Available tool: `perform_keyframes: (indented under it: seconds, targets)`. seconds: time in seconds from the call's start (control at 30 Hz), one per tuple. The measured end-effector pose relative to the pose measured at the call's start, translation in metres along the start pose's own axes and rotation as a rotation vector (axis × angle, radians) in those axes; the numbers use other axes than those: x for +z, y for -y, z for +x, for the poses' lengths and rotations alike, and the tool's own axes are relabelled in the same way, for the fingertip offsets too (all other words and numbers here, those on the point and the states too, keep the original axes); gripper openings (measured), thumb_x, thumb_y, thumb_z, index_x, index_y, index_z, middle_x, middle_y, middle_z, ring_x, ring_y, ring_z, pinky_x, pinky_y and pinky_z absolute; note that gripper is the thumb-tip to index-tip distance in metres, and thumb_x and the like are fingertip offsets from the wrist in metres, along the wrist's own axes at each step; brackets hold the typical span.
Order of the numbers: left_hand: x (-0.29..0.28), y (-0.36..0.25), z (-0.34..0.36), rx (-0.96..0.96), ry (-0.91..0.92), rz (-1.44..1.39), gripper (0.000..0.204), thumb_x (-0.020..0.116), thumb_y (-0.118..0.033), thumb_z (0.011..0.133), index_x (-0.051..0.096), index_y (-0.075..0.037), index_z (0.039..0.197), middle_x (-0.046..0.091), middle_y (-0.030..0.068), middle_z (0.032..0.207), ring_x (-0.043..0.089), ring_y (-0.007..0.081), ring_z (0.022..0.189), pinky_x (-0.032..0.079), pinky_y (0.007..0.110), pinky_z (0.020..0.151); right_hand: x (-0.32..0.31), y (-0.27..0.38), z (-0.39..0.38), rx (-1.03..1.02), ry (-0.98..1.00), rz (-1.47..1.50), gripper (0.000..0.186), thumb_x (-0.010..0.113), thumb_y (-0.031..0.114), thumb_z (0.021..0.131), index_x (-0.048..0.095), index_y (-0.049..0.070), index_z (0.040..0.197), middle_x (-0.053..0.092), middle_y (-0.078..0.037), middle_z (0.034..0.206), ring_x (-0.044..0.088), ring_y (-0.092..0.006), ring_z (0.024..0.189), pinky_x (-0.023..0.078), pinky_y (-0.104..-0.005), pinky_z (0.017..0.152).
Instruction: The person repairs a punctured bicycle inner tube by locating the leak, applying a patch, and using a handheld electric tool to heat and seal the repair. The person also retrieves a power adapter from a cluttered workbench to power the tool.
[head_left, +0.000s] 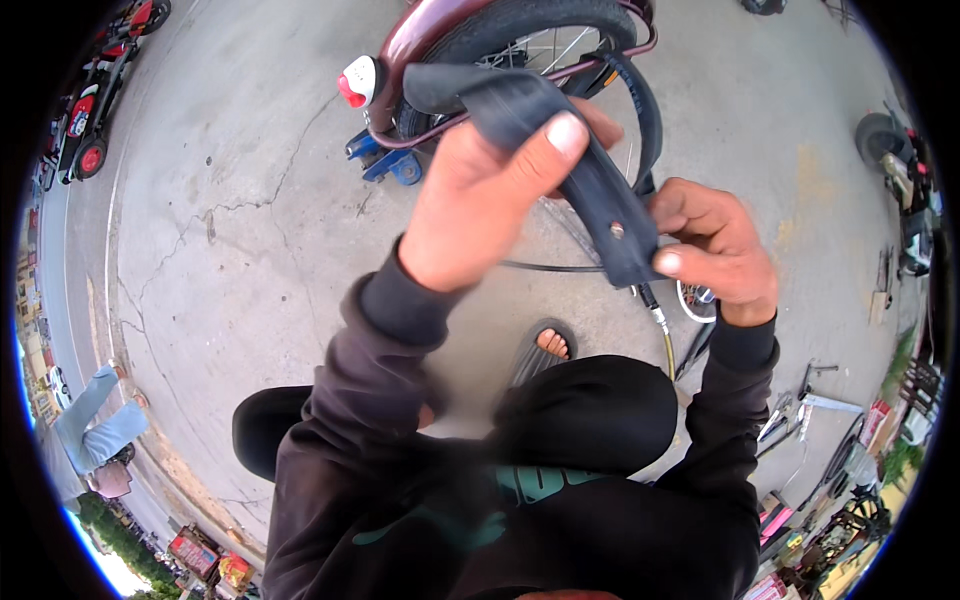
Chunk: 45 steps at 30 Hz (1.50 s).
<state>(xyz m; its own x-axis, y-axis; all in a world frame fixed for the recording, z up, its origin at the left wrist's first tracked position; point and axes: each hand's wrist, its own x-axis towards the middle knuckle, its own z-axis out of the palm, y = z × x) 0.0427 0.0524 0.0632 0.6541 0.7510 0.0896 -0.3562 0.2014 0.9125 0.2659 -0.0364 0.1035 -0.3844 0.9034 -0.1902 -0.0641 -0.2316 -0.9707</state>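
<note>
A black rubber inner tube is stretched flat between my two hands, above the ground in front of my knees. My left hand is closed on its middle stretch, the thumb lying on top of the rubber. At the tube's lower right part, my right hand pinches the edge between thumb and fingers. Close to that pinch, a small round pale and reddish spot shows on the rubber; I cannot tell what it is. The tube's other part loops up behind, towards the wheel.
A maroon two-wheeler's spoked wheel stands just beyond my hands, with a blue metal stand beside it. A hose with a metal fitting hangs below my right hand. Tools lie at right; a person is at far left.
</note>
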Motion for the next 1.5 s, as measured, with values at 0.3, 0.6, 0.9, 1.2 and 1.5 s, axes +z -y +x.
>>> perform_keyframes:
  seconds: [0.3,0.6,0.9,1.2,1.5]
  targets:
    - [-0.047,-0.097,0.048,-0.014,-0.037,0.108,0.038,0.049,-0.032,0.101,0.055,0.000,0.121,0.061,0.0059,0.100,0.060,0.0155,0.098,0.054,0.038,0.084,0.038,0.030,0.080,0.072,-0.398,-0.654,0.024,0.065,0.019,0.091,0.057,-0.003,0.089,0.059,-0.002,0.076,0.054,-0.0085,0.072,0.045,-0.0266,0.065]
    - [-0.055,-0.051,0.013,-0.158,-0.248,-0.183,0.025,0.066,-0.012,0.091,0.060,-0.002,0.113,0.067,0.0025,0.094,0.065,0.0099,0.080,0.052,0.024,0.067,0.034,0.024,0.078,0.353,0.154,-0.368,0.037,0.058,0.030,0.096,0.060,-0.005,0.109,0.064,-0.004,0.092,0.056,-0.0096,0.085,0.047,-0.0280,0.075]
    - [-0.083,-0.069,0.000,-0.025,-0.226,-0.002,0.028,0.061,-0.019,0.095,0.060,0.001,0.115,0.068,0.0102,0.105,0.066,0.0137,0.086,0.054,0.028,0.077,0.069,0.015,0.115,0.179,-0.080,-0.145,0.021,0.061,0.017,0.094,0.061,-0.004,0.100,0.062,-0.002,0.081,0.056,-0.0062,0.075,0.047,-0.0209,0.070]
    - [-0.081,-0.065,-0.013,-0.166,-0.332,0.018,0.027,0.062,-0.023,0.095,0.063,0.002,0.106,0.069,0.0089,0.096,0.067,0.0133,0.082,0.055,0.028,0.075,0.091,0.006,0.103,0.084,-0.178,-0.079,0.022,0.066,0.016,0.090,0.061,-0.003,0.099,0.063,-0.004,0.087,0.059,-0.0090,0.079,0.049,-0.0244,0.071]
    - [-0.079,-0.069,-0.023,-0.103,-0.389,-0.066,0.021,0.063,-0.022,0.094,0.063,-0.002,0.099,0.069,0.0039,0.086,0.066,0.0093,0.070,0.054,0.022,0.063,0.107,0.007,0.101,0.100,-0.220,-0.032,0.031,0.069,0.020,0.086,0.062,-0.006,0.102,0.063,-0.001,0.082,0.055,-0.0057,0.072,0.044,-0.0219,0.064]
